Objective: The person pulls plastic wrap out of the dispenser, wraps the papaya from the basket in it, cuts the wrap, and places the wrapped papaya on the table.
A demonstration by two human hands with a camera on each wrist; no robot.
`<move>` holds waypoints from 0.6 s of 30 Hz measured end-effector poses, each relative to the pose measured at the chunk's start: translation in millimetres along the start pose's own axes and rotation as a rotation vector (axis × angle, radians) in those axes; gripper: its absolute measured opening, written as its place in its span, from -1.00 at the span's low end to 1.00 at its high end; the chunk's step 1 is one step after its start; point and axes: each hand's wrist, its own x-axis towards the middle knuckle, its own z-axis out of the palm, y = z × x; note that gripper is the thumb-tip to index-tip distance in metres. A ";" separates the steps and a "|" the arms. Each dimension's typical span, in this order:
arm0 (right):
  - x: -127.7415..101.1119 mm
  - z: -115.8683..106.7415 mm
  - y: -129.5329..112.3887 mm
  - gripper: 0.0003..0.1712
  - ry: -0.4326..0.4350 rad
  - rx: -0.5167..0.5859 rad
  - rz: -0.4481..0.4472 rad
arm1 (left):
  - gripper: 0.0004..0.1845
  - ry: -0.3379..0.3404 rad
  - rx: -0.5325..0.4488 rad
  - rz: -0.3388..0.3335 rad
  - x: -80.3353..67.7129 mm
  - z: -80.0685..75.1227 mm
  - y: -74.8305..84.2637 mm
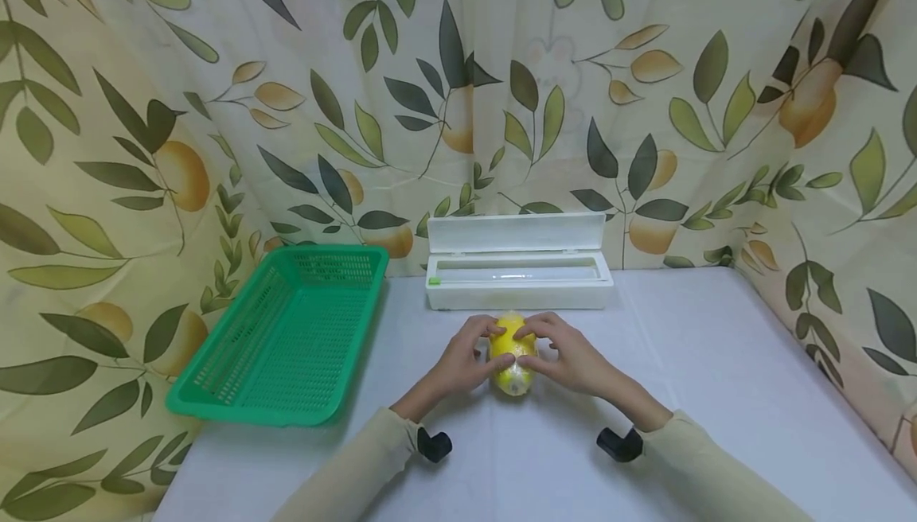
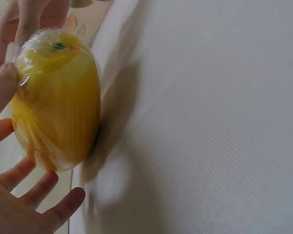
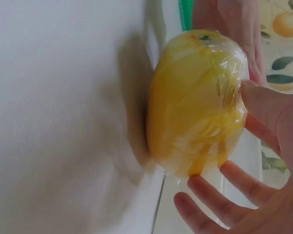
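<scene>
A yellow fruit [image 1: 513, 379], oblong and melon-like, is wrapped in shiny clear film and sits on the white tablecloth before me. My left hand [image 1: 462, 356] holds its left side, thumb on top near the close end. From the other side my right hand [image 1: 571, 353] grips it, its thumb almost meeting the left one. In the left wrist view the wrapped fruit [image 2: 61, 105] shows film gathered in creases near the thumb. A small dark spot marks one end of the fruit [image 3: 195, 107] in the right wrist view. Several outer fingertips of both hands are spread around the far end.
Just beyond the hands stands a white cling-film dispenser box [image 1: 519, 296] with its lid [image 1: 516, 234] raised and a green slider at the left. To the left lies a green perforated plastic basket [image 1: 286, 347]. A leaf-and-fruit patterned curtain [image 1: 458, 108] surrounds the table's back and sides.
</scene>
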 end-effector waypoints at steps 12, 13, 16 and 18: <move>2.0 -2.0 -1.6 -0.59 -0.011 -0.050 0.020 | -0.55 -0.009 -0.026 0.015 0.7 -3.2 1.0; 1.3 -3.2 -0.9 -0.59 -0.021 -0.042 0.008 | -0.55 -0.018 -0.020 0.007 0.2 -3.9 0.4; -1.0 -9.8 1.3 -0.55 -0.081 -0.009 -0.030 | -0.47 -0.079 -0.017 -0.031 -1.6 -8.6 -2.6; -2.7 -15.4 4.9 -0.46 -0.139 0.013 -0.049 | -0.39 -0.135 -0.035 -0.050 -3.5 -13.6 -5.4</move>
